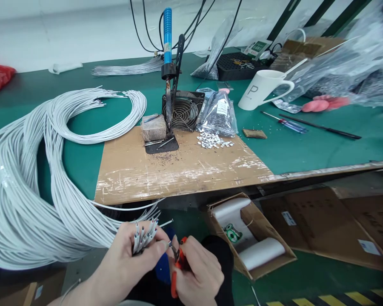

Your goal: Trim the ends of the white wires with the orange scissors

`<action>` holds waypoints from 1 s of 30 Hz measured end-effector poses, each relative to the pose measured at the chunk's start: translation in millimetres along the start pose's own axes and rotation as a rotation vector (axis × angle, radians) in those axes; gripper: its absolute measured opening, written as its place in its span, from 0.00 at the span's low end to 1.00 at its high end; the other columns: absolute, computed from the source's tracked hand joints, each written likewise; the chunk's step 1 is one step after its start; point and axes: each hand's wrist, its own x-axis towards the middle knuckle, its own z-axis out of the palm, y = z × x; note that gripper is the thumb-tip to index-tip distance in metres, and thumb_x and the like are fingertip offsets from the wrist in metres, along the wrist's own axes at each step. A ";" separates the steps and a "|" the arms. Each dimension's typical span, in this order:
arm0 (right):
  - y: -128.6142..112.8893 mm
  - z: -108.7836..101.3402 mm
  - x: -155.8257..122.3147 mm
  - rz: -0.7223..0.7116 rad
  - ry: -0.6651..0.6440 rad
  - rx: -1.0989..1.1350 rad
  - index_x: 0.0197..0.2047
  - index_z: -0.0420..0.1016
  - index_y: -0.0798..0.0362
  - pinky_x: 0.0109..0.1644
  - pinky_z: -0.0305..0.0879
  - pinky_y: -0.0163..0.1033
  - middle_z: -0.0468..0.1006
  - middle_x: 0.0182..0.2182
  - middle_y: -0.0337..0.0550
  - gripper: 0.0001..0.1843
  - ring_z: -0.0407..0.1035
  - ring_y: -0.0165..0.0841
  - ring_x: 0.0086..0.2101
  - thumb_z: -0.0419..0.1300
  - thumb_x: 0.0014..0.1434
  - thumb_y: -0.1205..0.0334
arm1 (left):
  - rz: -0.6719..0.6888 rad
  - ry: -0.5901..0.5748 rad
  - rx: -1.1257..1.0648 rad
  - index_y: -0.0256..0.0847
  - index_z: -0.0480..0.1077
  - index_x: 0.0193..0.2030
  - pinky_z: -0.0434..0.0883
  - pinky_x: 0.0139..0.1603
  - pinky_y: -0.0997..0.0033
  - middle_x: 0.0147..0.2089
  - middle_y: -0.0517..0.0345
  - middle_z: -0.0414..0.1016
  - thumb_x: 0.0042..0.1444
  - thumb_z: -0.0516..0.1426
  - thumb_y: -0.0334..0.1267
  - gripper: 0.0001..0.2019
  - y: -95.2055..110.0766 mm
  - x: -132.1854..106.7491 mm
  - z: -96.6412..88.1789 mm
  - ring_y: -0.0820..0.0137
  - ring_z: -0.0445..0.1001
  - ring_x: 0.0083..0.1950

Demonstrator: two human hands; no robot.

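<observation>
My left hand is closed round the cut ends of several white cables, with one end pinched between thumb and forefinger. In my right hand is a pair of small cutting pliers with orange-red handles. The pliers' jaws meet the pinched cable end at my left fingertips; whether they are closed on it is too small to tell. From my left hand the cables lead back to a large bundle of white cables over the table's left edge.
A soldering iron with a blue handle stands by a small fan on a cardboard sheet. White small parts lie beside a plastic bag. A white mug and screwdriver are rightward. Below sits an open carton.
</observation>
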 end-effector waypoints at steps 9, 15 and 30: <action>-0.3 22.1 -4.1 0.438 0.264 0.208 0.21 0.53 0.48 0.17 0.48 0.33 0.52 0.16 0.28 0.24 0.48 0.24 0.16 0.56 0.67 0.68 | 0.035 0.108 0.017 0.39 0.78 0.32 0.56 0.29 0.70 0.24 0.61 0.67 0.64 0.61 0.48 0.16 -10.5 -0.8 -1.8 0.71 0.59 0.27; 17.0 -8.7 -2.8 0.596 0.116 0.218 0.19 0.55 0.50 0.19 0.48 0.33 0.55 0.15 0.29 0.27 0.50 0.24 0.16 0.64 0.64 0.63 | 0.014 0.080 0.016 0.41 0.80 0.32 0.58 0.32 0.69 0.28 0.58 0.71 0.64 0.61 0.51 0.17 -10.7 -1.6 -6.4 0.68 0.63 0.31; -0.5 -16.3 11.9 0.142 -0.267 0.110 0.25 0.46 0.49 0.23 0.43 0.34 0.50 0.21 0.30 0.22 0.48 0.23 0.20 0.57 0.55 0.77 | 0.002 0.006 -0.059 0.42 0.79 0.33 0.62 0.37 0.69 0.30 0.58 0.77 0.65 0.62 0.50 0.15 -5.8 -2.6 -7.3 0.67 0.68 0.33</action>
